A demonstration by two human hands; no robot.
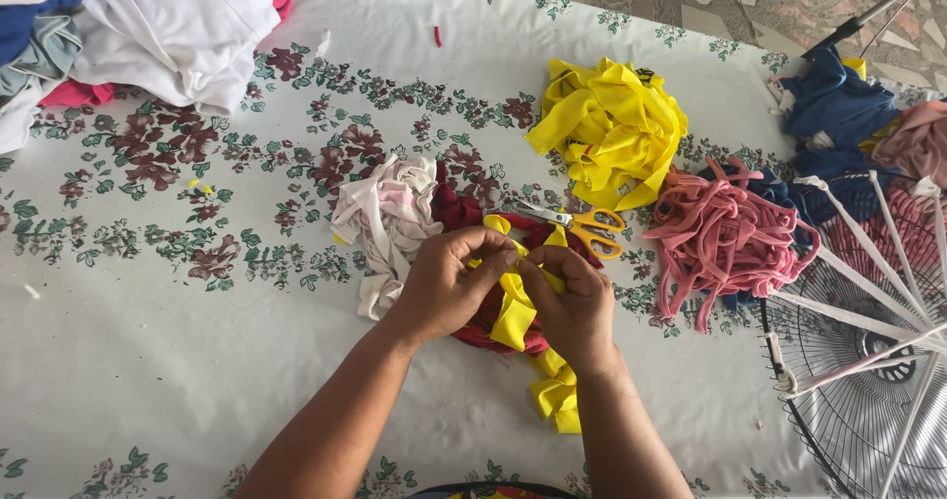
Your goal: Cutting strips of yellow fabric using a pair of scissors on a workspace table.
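Your left hand [452, 282] and right hand [572, 302] meet over the middle of the table [148, 361], nearer its front edge, both closed on one yellow fabric strip [514, 307]. Fingertips of each hand pinch the strip at its upper end, close together — likely so the short stretch between them stays taut and easy to work. The rest of the strip runs down between your wrists and bunches toward the front edge.

Grip: both hands shut tight, fingers curled in, no gap showing. Nothing else held.

Under the hands lies a dark red fabric bundle [473, 326], touching the strip. Just behind the knuckles sit scissors with yellow handles [582, 228], blades pointing left — kept within reach, it seems. A pale pink-and-white strip pile [390, 218] lies just left of them.

Farther back, a heap of yellow strips [612, 129]; to its right a tangle of pink strips [720, 238] near the right edge. Folded clothes [168, 26] occupy the back left corner. A wire fan guard [868, 361] with white strips tied on it overlaps the front right corner.
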